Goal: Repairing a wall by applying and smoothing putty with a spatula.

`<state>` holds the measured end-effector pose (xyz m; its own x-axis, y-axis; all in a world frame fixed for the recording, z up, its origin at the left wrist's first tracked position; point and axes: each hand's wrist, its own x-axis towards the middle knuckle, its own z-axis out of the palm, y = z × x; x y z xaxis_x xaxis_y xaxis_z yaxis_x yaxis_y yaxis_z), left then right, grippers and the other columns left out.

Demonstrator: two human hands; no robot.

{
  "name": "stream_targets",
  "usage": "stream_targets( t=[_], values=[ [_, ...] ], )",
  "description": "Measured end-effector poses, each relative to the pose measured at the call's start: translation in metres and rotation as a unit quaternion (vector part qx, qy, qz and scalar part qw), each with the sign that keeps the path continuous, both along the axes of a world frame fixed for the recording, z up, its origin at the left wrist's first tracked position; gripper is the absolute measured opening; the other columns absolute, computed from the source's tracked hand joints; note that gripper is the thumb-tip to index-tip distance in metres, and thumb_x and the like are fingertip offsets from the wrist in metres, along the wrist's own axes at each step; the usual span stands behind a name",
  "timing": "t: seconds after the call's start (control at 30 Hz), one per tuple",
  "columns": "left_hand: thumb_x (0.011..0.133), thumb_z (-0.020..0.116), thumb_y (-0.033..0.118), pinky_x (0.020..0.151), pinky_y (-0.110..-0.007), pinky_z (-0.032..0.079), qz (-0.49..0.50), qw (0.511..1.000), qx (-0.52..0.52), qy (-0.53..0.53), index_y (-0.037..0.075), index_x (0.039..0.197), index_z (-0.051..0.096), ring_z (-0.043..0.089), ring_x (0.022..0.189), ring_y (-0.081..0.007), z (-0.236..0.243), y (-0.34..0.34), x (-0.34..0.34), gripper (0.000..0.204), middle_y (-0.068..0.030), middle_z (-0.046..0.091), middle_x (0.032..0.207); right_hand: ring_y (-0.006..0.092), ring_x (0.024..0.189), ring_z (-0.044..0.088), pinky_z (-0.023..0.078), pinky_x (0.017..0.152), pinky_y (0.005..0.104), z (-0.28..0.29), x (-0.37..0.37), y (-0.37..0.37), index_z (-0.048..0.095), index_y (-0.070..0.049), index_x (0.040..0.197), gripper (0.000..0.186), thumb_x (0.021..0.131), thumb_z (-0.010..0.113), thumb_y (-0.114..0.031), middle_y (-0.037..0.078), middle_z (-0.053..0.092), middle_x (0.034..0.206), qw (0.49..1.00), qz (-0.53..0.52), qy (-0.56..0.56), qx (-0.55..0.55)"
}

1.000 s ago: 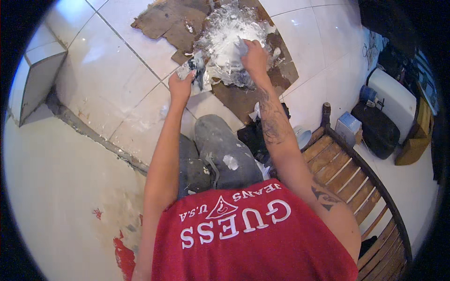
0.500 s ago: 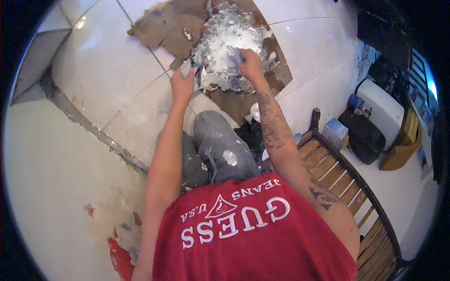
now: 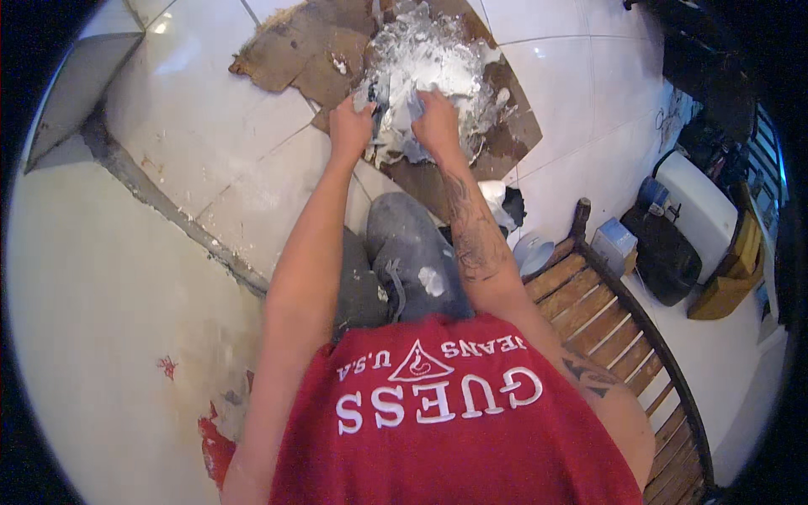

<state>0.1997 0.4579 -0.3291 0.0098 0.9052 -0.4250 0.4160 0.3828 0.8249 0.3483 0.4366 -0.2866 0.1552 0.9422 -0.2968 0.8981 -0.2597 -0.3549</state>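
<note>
A mound of white putty (image 3: 438, 67) lies spread over a crumpled plastic sheet on brown cardboard (image 3: 316, 55) on the floor. At the mound's near left edge, my left hand (image 3: 351, 128) is closed on a flat, putty-smeared scraper (image 3: 364, 94), largely hidden by fingers and paste. My right hand (image 3: 436, 126) grips a second putty scraper (image 3: 414, 105), its pale grey-blue blade turned toward the left hand over the putty. A short gap separates the two hands.
A slatted wooden bench (image 3: 602, 311) stands at the right. Behind it are a blue-and-white box (image 3: 614, 244), a black case (image 3: 661, 252), a white container (image 3: 697, 206) and a cardboard box (image 3: 728, 286). Pale tiles (image 3: 227, 126) surround the cardboard; a wall (image 3: 109, 320) runs along the left.
My right hand has moved left across the putty with its scraper, closer to my left hand. The left hand has shifted slightly right, and the whole view has shifted a little.
</note>
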Motion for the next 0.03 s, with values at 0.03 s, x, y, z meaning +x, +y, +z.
stream_targets(
  t=[0.03],
  values=[
    [0.069,0.061,0.017,0.072,-0.041,0.042,-0.005,1.0,-0.005,0.0,0.0,0.093,0.058,0.054,0.081,-0.0382,-0.0011,-0.0045,-0.0002,0.029,-0.0232,0.058,0.083,0.0329,0.091,0.051,0.041,0.08,0.0375,-0.0022,-0.0006,0.0064,0.057,-0.004,0.098,0.041,0.057,0.053,-0.001,0.018,0.054,0.094,0.999,-0.015,0.005,-0.028]
  ],
)
